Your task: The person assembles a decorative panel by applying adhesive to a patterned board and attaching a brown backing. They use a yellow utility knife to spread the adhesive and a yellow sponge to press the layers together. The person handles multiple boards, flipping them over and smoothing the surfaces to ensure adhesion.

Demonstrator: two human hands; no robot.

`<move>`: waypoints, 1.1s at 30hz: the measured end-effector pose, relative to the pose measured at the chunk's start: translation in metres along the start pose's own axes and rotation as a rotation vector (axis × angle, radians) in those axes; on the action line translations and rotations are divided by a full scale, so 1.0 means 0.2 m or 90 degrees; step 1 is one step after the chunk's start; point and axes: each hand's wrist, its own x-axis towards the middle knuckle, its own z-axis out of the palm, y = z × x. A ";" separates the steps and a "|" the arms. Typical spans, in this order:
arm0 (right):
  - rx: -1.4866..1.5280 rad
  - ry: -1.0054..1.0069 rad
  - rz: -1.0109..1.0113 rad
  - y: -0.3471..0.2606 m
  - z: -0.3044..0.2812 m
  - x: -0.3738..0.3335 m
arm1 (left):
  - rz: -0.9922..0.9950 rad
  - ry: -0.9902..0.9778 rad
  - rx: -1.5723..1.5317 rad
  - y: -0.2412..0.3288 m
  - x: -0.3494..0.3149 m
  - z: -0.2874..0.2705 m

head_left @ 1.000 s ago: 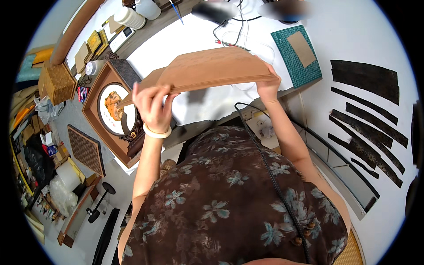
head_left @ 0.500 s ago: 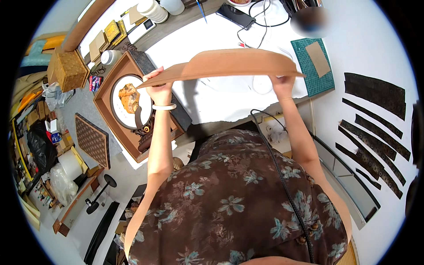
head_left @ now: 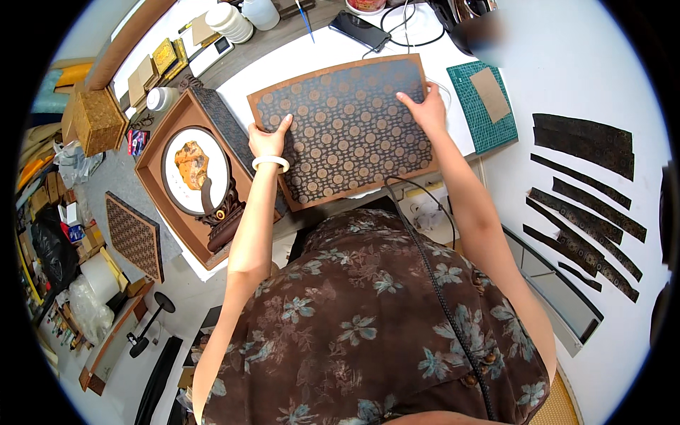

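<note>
Both hands hold a rectangular board (head_left: 347, 134) over the white-covered table. Its upper face carries dark fabric with round bronze motifs, edged by a brown border. My left hand (head_left: 270, 139) grips its left edge, thumb on top and fingers underneath, with a pale bangle at the wrist. Opposite, my right hand (head_left: 426, 113) grips the right edge, its thumb also lying on the pattern. Left of the board stands an open brown box (head_left: 152, 180) with patterned outer sides. In it are a round white panel (head_left: 216, 159) bearing an orange-brown stone (head_left: 191, 166) and a dark carved wooden stand (head_left: 225, 227).
A green cutting mat (head_left: 460, 81) with a tan card lies at the right. At the back are a phone (head_left: 360, 32), cables and white jars (head_left: 230, 23). A similar patterned board (head_left: 133, 237) leans at the left. Dark fabric strips (head_left: 584, 145) hang on the right wall.
The board has been tilted from nearly edge-on, plain brown side showing, so its patterned face is visible. It is lower and nearer the table; both hands still grip its sides.
</note>
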 end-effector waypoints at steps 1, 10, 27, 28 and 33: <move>0.010 -0.034 0.022 -0.01 0.03 0.00 | -0.022 -0.004 0.014 -0.04 0.01 0.03; -0.326 -0.121 -0.454 -0.40 0.53 -0.30 | -0.199 -0.122 0.025 -0.15 0.07 0.13; -0.330 -0.218 -0.400 -0.43 0.58 -0.27 | -0.248 -0.192 0.102 -0.23 0.01 0.12; -0.330 -0.219 -0.399 -0.43 0.58 -0.27 | -0.233 -0.187 0.114 -0.24 0.01 0.12; -0.332 -0.214 -0.396 -0.41 0.57 -0.28 | -0.230 -0.169 0.191 -0.16 -0.04 0.10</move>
